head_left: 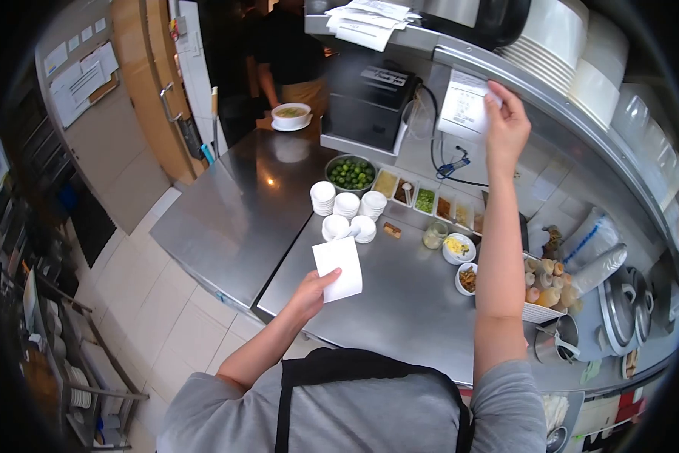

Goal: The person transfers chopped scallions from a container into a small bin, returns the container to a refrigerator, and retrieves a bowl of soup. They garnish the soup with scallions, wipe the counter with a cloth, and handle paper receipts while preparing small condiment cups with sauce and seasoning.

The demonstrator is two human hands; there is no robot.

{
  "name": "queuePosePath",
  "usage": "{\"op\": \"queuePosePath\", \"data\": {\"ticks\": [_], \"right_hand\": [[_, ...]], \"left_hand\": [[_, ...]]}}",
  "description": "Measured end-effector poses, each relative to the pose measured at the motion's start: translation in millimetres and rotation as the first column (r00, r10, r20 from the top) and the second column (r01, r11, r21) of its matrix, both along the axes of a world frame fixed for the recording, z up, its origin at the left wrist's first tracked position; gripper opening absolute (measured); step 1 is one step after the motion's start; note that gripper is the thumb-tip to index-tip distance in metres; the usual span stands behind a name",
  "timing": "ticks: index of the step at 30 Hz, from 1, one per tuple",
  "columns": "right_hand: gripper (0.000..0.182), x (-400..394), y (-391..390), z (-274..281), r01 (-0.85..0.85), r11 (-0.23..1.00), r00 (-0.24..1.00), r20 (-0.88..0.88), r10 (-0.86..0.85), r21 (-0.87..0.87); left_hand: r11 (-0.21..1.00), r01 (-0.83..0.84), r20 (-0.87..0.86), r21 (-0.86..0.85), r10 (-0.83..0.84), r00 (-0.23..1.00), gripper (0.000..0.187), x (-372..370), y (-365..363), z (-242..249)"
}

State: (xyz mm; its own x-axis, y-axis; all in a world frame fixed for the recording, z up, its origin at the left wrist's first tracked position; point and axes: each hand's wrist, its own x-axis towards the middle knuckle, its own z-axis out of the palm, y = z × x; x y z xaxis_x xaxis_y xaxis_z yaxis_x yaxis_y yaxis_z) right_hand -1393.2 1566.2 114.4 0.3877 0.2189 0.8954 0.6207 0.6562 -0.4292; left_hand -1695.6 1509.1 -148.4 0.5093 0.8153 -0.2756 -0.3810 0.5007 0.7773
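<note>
My left hand [316, 293] pinches a blank-looking white paper slip [342, 272] by its lower left edge, above the steel counter. Raised to the upper right, my right hand [506, 124] has its thumb and fingers closed on the right edge of a printed receipt [462, 106], which lies against the shelf rim. Small stacked white dishes [346, 204] stand just beyond the slip. Behind them is a metal bowl of green limes [350, 172]. A black receipt printer [373, 106] sits to the left of my right hand.
Topping containers [425, 200] line the counter's back. White bowls [459, 248] and a basket of bottles [545, 285] stand to the right. More receipts [370, 21] lie on the overhead shelf [422, 47]. A person [287, 57] stands beyond a soup bowl [290, 115].
</note>
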Motion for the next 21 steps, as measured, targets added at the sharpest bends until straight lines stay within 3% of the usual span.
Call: {"op": "queuePosePath", "data": {"ticks": [2, 5, 7, 8, 9, 10, 11, 14, 16, 17, 19, 20, 21], "right_hand": [[0.023, -9.0, -11.6, 1.5, 0.015, 1.000, 1.000, 0.010, -0.015, -0.004], [0.027, -29.8, -45.8, -28.4, 0.377, 0.906, 0.868, 0.268, -0.419, 0.192], [0.025, -53.4, -69.1, -89.5, 0.061, 0.979, 0.972, 0.236, -0.013, -0.197], [0.023, -70.6, -83.4, -125.1, -0.066, 0.875, 0.964, 0.196, 0.180, -0.479], [0.025, -83.4, -94.1, -170.9, -0.295, 0.674, 0.908, 0.020, 0.418, -0.677], [0.032, -95.4, -105.5, -200.3, -0.478, 0.474, 0.800, -0.143, 0.583, -0.740], [0.038, -110.7, -115.4, -229.8, -0.513, 0.397, 0.746, -0.165, 0.646, -0.761], [0.043, -167.0, -139.6, -248.1, -0.627, 0.373, 0.683, -0.253, 0.685, -0.684], [0.043, -189.6, -141.0, -259.0, -0.734, 0.377, 0.656, -0.445, 0.609, -0.566], [0.043, -194.6, -140.1, -260.5, -0.739, 0.369, 0.651, -0.456, 0.607, -0.564], [0.035, -198.1, -129.7, -259.8, -0.675, 0.453, 0.692, -0.289, 0.661, -0.582], [0.035, -197.5, -125.6, -257.2, -0.676, 0.448, 0.694, -0.300, 0.655, -0.585], [0.031, -196.7, -122.7, -252.4, -0.634, 0.474, 0.698, -0.189, 0.691, -0.611]], "left_hand": [[1.000, 0.024, 0.035, 0.019, -0.025, 0.999, 0.040, -2.5, -2.4, -4.2], [0.999, -0.037, 0.068, 0.011, 0.036, 0.997, 0.040, -8.8, -11.7, 2.8], [0.997, -0.080, 0.068, 0.003, 0.080, 0.994, 0.040, -16.6, -19.1, 7.7], [0.995, -0.096, 0.073, 0.004, 0.096, 0.993, 0.040, -19.2, -22.9, 8.0], [0.993, -0.118, 0.072, -0.002, 0.118, 0.990, 0.040, -21.3, -27.0, 6.3], [0.987, -0.159, 0.027, 0.035, 0.158, 0.987, 0.039, -23.3, -32.1, 4.1], [0.978, -0.196, -0.019, 0.075, 0.198, 0.980, 0.039, -25.1, -36.8, 1.9], [0.961, -0.254, -0.169, 0.113, 0.270, 0.948, 0.038, -31.5, -52.4, -11.5], [0.950, -0.296, -0.152, 0.099, 0.308, 0.939, 0.038, -32.9, -66.7, -12.2], [0.941, -0.326, -0.124, 0.090, 0.335, 0.934, 0.037, -33.4, -74.3, -11.7], [0.957, -0.291, -0.102, 0.012, 0.291, 0.951, 0.039, -44.6, -90.1, -5.7], [0.965, -0.254, -0.068, -0.064, 0.250, 0.966, 0.041, -54.6, -98.1, -6.6], [0.992, -0.115, -0.029, -0.046, 0.114, 0.993, 0.058, -68.5, -107.4, -12.0]]}}
